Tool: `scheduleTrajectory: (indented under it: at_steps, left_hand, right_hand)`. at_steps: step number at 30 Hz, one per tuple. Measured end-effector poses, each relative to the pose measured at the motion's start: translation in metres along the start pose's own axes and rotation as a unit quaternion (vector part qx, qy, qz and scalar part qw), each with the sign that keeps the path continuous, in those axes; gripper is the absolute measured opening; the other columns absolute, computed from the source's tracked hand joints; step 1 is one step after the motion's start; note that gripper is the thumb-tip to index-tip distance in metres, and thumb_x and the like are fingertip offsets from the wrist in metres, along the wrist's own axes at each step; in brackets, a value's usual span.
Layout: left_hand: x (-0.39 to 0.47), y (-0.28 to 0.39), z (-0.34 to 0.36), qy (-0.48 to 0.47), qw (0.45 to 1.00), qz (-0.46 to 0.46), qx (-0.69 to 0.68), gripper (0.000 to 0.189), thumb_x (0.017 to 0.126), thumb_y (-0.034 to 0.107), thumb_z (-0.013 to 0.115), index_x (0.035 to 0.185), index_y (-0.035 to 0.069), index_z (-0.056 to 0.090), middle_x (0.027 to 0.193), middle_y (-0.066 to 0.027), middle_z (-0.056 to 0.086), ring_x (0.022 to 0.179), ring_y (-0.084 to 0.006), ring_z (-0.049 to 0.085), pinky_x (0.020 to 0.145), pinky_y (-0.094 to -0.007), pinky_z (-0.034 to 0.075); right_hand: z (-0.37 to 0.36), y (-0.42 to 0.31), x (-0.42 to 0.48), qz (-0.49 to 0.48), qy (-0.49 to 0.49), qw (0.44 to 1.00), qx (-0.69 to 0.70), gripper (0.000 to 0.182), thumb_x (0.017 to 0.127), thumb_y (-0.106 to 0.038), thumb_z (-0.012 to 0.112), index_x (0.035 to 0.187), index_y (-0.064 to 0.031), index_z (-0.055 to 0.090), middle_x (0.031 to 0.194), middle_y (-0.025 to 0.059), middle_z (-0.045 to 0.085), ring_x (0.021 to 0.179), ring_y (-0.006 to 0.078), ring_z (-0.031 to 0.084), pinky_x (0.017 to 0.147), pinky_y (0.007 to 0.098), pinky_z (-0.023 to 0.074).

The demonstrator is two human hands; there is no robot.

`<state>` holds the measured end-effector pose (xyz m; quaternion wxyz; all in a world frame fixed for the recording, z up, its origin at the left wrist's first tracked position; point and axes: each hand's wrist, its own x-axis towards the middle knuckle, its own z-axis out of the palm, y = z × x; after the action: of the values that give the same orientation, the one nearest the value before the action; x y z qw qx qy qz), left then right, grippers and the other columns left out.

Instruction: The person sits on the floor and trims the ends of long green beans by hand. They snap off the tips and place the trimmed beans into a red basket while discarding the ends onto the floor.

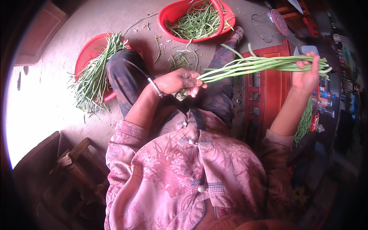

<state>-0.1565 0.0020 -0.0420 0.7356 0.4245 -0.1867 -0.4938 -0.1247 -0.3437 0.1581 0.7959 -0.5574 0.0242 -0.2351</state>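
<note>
A bundle of long green yardlong beans [256,64] stretches between my two hands, above my right thigh and the red wooden chair. My left hand [179,82], with a pale bangle at the wrist, pinches the bundle's near end between thumb and fingers. At the other end, my right hand [307,70] wraps around the beans, whose tips stick out past it. A few beans splay upward from the middle of the bundle. Beyond my feet sits a red plastic basket [162,21] of tangled beans [198,23]. By my left knee, more beans [93,77] lie across another red basket [82,61].
Bean scraps [182,60] litter the concrete floor [141,17] between my legs. The red wooden chair [271,95] is at my right, near a dark table with beans [304,123] and small items. A round stool [279,21] stands farther off. Wooden furniture [74,161] is at lower left.
</note>
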Motion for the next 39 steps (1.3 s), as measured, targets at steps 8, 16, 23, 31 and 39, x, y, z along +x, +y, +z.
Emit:
scheduleTrajectory:
  at_steps: [8,16,23,31,39]
  left_hand:
    - [-0.001,-0.003,0.001,0.052,0.998,0.013,0.015,0.028,0.095,0.019,0.051,0.111,-0.003,0.058,0.082,-0.0024,0.063,0.074,-0.0093,0.058,0.07,-0.0219,0.046]
    - [0.001,-0.004,0.027,0.136,0.99,0.015,-0.025,0.066,0.09,0.057,0.046,0.108,-0.004,0.058,0.098,-0.0184,0.066,0.089,-0.0283,0.065,0.083,-0.0386,0.051]
    - [0.016,0.091,0.069,-0.046,0.869,0.221,-0.441,0.113,0.065,0.087,0.04,0.131,-0.005,0.034,0.121,-0.0264,0.051,0.112,-0.0361,0.053,0.096,-0.0486,0.043]
    - [-0.044,0.071,-0.008,0.172,0.808,0.349,-0.443,0.028,0.092,0.021,0.054,0.112,0.001,0.056,0.103,-0.0101,0.063,0.108,-0.0293,0.057,0.097,-0.0454,0.044]
    - [-0.099,-0.036,-0.003,0.266,0.781,0.326,-0.462,0.036,0.084,0.01,0.063,0.117,0.001,0.053,0.112,-0.0138,0.061,0.118,-0.0322,0.052,0.104,-0.0443,0.038]
  right_hand:
    - [-0.014,-0.054,0.043,-0.036,-0.01,0.999,0.022,0.029,0.097,-0.024,0.044,0.096,0.0043,0.052,0.083,0.0089,0.046,0.069,0.0151,0.041,0.058,0.0277,0.0373]
    - [0.095,-0.038,0.009,-0.117,-0.047,0.992,0.019,0.029,0.094,-0.021,0.05,0.103,0.0061,0.052,0.09,0.0112,0.048,0.074,0.0159,0.041,0.063,0.0296,0.037]
    - [0.161,0.011,-0.096,-0.046,-0.283,0.958,-0.029,0.027,0.093,-0.032,0.051,0.089,-0.0055,0.05,0.079,0.004,0.043,0.071,0.015,0.04,0.067,0.0311,0.0386]
    - [0.068,0.081,-0.151,0.193,-0.142,0.969,0.062,0.016,0.095,-0.022,0.05,0.094,-0.0064,0.05,0.085,0.003,0.047,0.081,0.0145,0.047,0.091,0.0389,0.0399]
    - [0.002,0.141,-0.14,0.35,-0.067,0.928,0.111,0.016,0.095,-0.025,0.051,0.093,-0.009,0.054,0.084,0.0006,0.051,0.072,0.0098,0.047,0.082,0.0307,0.0432]
